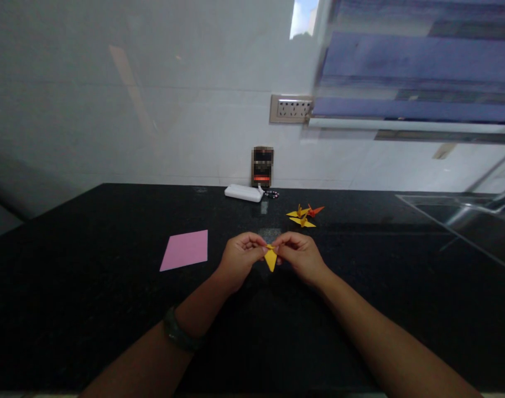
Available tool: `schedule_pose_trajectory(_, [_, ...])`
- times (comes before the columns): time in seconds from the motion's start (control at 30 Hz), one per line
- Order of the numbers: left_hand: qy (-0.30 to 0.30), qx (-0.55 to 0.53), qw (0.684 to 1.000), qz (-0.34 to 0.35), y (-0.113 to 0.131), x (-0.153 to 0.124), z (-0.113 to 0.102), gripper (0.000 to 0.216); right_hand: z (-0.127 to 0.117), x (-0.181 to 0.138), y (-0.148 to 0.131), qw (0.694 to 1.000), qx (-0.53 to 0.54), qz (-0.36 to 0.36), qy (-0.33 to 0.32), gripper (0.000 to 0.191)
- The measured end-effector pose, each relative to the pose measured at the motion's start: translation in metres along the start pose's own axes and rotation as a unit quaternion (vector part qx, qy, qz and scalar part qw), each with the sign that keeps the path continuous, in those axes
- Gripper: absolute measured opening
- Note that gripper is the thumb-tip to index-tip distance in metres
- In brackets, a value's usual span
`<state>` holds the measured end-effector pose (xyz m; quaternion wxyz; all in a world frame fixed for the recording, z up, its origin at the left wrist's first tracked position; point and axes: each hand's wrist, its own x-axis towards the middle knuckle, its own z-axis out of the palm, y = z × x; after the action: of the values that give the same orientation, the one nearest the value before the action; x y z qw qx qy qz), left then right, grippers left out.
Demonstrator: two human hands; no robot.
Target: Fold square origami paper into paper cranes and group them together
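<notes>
Between my two hands is a piece of folded yellow origami paper (271, 260), its pointed end hanging toward me. My left hand (243, 255) pinches its upper left side between thumb and fingers. On the other side, my right hand (298, 254) pinches the upper right of the same paper. The fingertips hide part of the folds at the top. Just beyond my right hand are yellow paper cranes (302, 221) and an orange-red paper crane (316, 211). To the left of my left hand lies a flat pink sheet of paper (186, 250).
A white power bank (244, 192) with a beaded strap lies near the wall on the black countertop (111, 309). A phone (263, 166) with a blurred screen leans against the wall. A sink (476, 221) is at the right, below a purple blind (410, 66). A socket strip (291, 109) is on the wall.
</notes>
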<state>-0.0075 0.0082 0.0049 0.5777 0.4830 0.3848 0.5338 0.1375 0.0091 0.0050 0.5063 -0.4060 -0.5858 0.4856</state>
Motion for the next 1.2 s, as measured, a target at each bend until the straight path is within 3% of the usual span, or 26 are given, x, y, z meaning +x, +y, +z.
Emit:
schedule_pose_trajectory(0.2, [-0.020, 0.000, 0.994, -0.103, 0.0061, -0.0010, 0.0003, 0.024, -0.0065, 0.0007, 0.0010, 0.987, -0.123, -0.098, 0.020, 0.007])
schedule_pose_trajectory(0.33, [-0.011, 0.095, 0.992, -0.077, 0.0059, -0.0010, -0.0002, 0.030, -0.0096, 0.0015, 0.0020, 0.964, -0.194, -0.184, -0.009, 0.012])
schedule_pose_trajectory(0.47, [-0.014, 0.099, 0.992, -0.071, 0.0041, -0.0004, -0.0010, 0.029, -0.0087, 0.0014, 0.0014, 0.954, -0.197, -0.220, -0.041, 0.014])
schedule_pose_trajectory(0.57, [-0.003, 0.100, 0.993, -0.062, 0.0037, 0.0003, -0.0001, 0.026, -0.0059, 0.0005, 0.0019, 0.964, -0.181, -0.187, -0.050, 0.009])
schedule_pose_trajectory(0.77, [0.014, 0.109, 0.994, -0.028, 0.0011, 0.0017, 0.0005, 0.019, -0.0014, 0.0014, 0.0058, 0.991, -0.125, -0.021, -0.037, 0.016])
schedule_pose_trajectory(0.9, [0.015, 0.116, 0.993, -0.008, -0.0018, 0.0024, -0.0016, 0.015, -0.0004, 0.0010, 0.0006, 0.994, -0.092, 0.015, -0.060, 0.019])
schedule_pose_trajectory(1.2, [0.010, 0.133, 0.991, 0.024, 0.0002, 0.0007, -0.0017, 0.011, -0.0004, -0.0008, -0.0032, 0.998, -0.012, 0.042, -0.043, 0.021])
